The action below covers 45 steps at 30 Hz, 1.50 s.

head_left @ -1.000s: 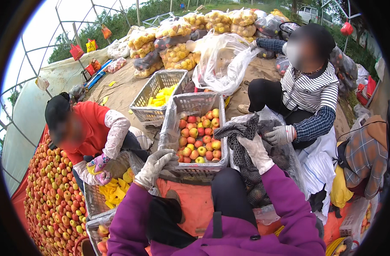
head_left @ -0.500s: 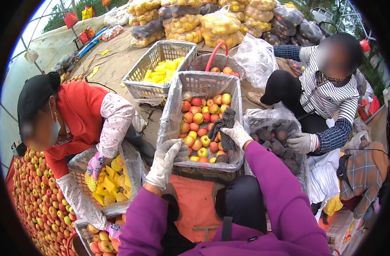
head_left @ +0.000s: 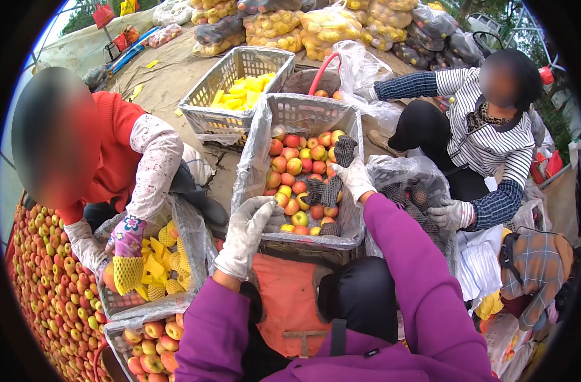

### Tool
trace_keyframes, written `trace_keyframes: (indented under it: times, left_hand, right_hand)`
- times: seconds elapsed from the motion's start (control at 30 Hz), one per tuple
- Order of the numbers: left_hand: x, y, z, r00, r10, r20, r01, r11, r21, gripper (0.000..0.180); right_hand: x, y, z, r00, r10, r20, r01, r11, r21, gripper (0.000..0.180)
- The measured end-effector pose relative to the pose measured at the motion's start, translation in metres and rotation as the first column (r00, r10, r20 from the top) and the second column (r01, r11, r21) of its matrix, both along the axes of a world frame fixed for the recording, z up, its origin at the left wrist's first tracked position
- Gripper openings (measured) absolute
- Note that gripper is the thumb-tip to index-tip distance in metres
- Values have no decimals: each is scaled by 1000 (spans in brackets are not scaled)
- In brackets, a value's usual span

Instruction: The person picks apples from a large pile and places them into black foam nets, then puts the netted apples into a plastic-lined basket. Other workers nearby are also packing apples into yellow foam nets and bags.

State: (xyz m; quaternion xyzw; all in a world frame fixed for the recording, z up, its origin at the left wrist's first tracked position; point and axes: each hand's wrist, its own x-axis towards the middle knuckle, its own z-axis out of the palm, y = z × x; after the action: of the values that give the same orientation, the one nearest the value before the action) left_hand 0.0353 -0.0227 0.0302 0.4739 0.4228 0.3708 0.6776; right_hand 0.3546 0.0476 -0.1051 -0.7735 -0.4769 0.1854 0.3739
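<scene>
In front of me a grey plastic crate [head_left: 244,174] lined with clear film holds red and yellow apples [head_left: 295,167]. My right hand [head_left: 354,179], in a white glove, is closed on black foam nets [head_left: 345,151] over the crate's right side; some dangle onto the apples. A netted apple [head_left: 329,228] lies in the near right corner. My left hand [head_left: 245,234], also gloved, hovers by the near left corner with its fingers curled together; whatever they hold, if anything, is hidden. Beside this crate, on the right, stands a lined crate [head_left: 444,184] of black-netted apples and loose nets.
At left, a person in red puts a yellow foam net [head_left: 128,274] round an apple over a crate [head_left: 112,310]. At right, a person in stripes rests one gloved hand [head_left: 451,214] at the netted crate. Behind stand a crate of yellow nets [head_left: 243,93] and a red-handled basket [head_left: 300,81].
The black nets in my right hand have spread, some now hanging lower. My left hand stays near the crate corner. The person at right reaches toward the plastic bag; the left one lifts a netted apple.
</scene>
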Motion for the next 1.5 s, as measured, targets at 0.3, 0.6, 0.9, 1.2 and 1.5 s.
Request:
trace_keyframes:
  times: [0.3, 0.6, 0.9, 1.2, 1.5]
  left_hand:
    - [-1, -6, 2, 1000, 7, -11, -7, 1000, -6, 32]
    - [7, -3, 7, 999, -11, -49, 8, 999, -49, 28]
    - [15, -6, 16, 995, -35, -91, 28, 996, -85, 27]
    - [12, -9, 9, 996, -51, -70, 42, 993, -113, 27]
    - [6, -17, 15, 991, -88, -98, 91, 995, 34, 25]
  right_hand:
    - [-10, 3, 18, 995, 101, -14, -101, 961, -259, 65]
    - [-13, 9, -12, 944, 326, 48, -270, 847, -459, 86]
    - [-38, -31, -91, 299, 938, -175, -505, 0, -863, 51]
    - [-54, -31, -108, 305, 944, -129, -431, 16, -902, 53]
    - [-50, -42, -98, 336, 935, -110, -439, 53, -897, 54]
